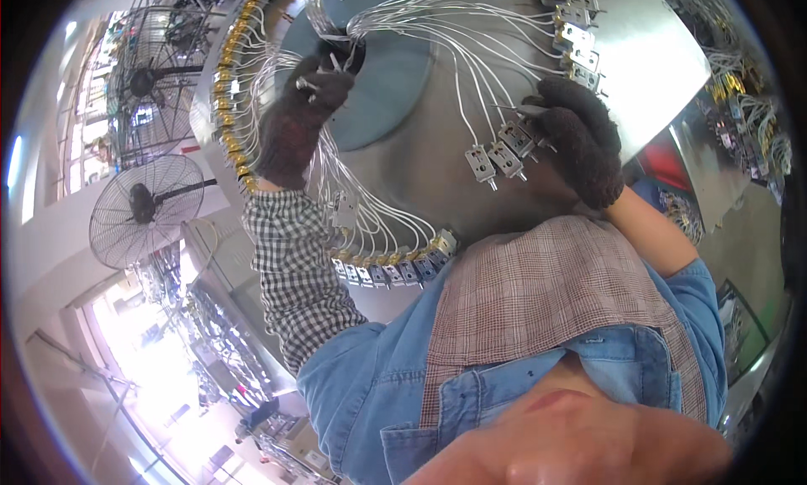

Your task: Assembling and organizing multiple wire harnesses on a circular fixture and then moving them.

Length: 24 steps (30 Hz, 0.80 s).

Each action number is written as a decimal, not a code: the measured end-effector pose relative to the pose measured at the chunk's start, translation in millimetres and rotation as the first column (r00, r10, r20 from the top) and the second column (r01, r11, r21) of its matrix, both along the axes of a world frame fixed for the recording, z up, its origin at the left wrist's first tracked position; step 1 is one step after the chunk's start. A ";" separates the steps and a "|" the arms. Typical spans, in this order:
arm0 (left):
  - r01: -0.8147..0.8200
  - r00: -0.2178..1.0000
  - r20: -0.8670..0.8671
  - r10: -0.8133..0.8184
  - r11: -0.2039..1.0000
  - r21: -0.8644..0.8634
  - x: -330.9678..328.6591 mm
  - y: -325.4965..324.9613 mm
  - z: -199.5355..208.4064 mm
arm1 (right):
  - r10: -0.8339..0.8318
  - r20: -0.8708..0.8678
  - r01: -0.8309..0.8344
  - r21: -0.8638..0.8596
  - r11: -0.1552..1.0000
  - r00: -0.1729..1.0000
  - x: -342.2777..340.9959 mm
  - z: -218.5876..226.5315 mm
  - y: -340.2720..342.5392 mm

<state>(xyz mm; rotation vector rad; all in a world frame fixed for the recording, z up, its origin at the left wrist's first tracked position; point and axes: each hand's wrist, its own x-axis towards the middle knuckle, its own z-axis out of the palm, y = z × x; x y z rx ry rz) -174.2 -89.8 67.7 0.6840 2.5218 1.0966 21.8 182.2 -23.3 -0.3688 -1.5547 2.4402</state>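
My left hand (296,132), in a dark knitted glove, is closed beside the dark hub where white cables (395,21) gather. Small silver metal parts show at its fingers; I cannot make out what they belong to. My right hand (582,140), gloved too, is closed on a thin pointed metal tool (530,110), its tip toward the left. Just below that tip, small metal blocks (506,160) with screws hang on white cables, and the right fingers are close to the nearest of them. The palm side of both hands is hidden.
A grey disc (403,98) lies on the metal table (664,56). Brass-coloured connectors (225,90) line its left edge; metal blocks (387,273) line the near edge and more (578,38) the far right. Fans (143,201) stand at left. Cable bundles (761,119) hang at right.
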 end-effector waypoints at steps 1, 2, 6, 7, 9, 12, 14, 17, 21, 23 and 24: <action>-0.040 0.999 0.017 0.040 0.999 -0.018 -0.6 -7.6 -6.8 | 0.002 0.013 -0.003 0.044 0.999 1.000 -2.4 -1.0 2.2; -0.006 0.994 -0.104 -0.012 0.986 -0.165 -2.5 -13.4 -14.7 | 0.007 0.007 -0.007 0.098 0.995 1.000 -5.1 -1.8 4.6; -0.070 0.997 -0.028 0.065 0.945 -0.319 -9.0 -31.1 -40.1 | 0.054 -0.140 0.066 0.734 0.676 0.989 -19.8 -2.9 17.7; -0.178 0.951 0.229 0.207 0.974 -0.139 -10.8 -32.9 -44.8 | 0.048 -0.298 0.239 0.843 0.482 0.953 -23.2 -2.3 20.8; -0.155 0.979 0.091 0.181 0.958 -0.242 -14.3 -33.1 -52.1 | 0.103 -0.455 0.414 0.867 0.276 0.884 -30.4 0.3 26.2; -0.124 0.966 -0.258 -0.029 0.821 -0.557 -13.8 -28.5 -58.0 | 0.083 -0.355 0.337 0.925 0.173 0.931 -35.1 8.4 37.1; -0.134 0.952 -0.304 -0.040 0.839 -0.528 -16.1 -22.7 -57.8 | 0.064 -0.179 0.134 0.891 0.434 0.982 -41.0 13.2 47.0; -0.215 0.976 -0.123 0.178 0.858 -0.466 -26.1 -10.7 -54.7 | 0.037 -0.208 0.197 0.961 0.192 0.978 -58.2 14.8 62.0; -0.310 0.947 -0.120 0.299 0.751 -0.583 -45.5 6.7 -56.8 | 0.166 -0.080 -0.069 0.673 0.736 0.983 -92.0 13.5 78.8; -0.297 0.927 -0.353 0.131 0.829 -0.473 -54.8 15.6 -60.8 | 0.176 0.054 -0.185 0.299 0.936 0.983 -115.7 16.4 89.2; -0.293 0.864 -0.502 -0.046 0.764 -0.575 -57.4 18.3 -63.1 | 0.174 0.043 -0.177 0.398 0.900 0.984 -124.5 18.6 91.4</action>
